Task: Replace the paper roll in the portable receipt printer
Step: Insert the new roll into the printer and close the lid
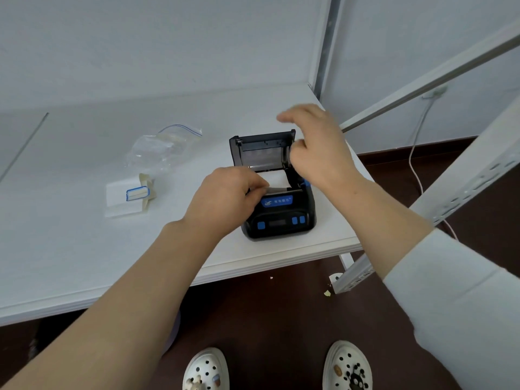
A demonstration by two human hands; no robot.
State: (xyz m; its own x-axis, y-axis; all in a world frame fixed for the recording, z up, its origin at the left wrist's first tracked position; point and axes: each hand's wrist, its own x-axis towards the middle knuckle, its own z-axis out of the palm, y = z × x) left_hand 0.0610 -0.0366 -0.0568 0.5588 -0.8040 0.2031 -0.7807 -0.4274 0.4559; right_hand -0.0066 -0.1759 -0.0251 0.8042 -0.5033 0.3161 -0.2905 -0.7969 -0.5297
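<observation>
In the head view, the printer (278,198) sits near the front right corner of the table (84,249), its lid (263,149) standing open at the back and the paper roll (274,178) lying crosswise in its bay. The left hand (225,198), at the printer's front left, pinches the paper's loose end just ahead of the roll. The right hand (318,147) is at the lid's right edge, its grip loosely curled with fingers partly spread, and looks best placed to swing the lid down over the paper.

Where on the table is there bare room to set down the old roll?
Free: the near-left table top, between the label strip and the front edge. Also the far strip behind the zip bag. Crowded: around the printer, where the left hand and right hand work at the right edge.
</observation>
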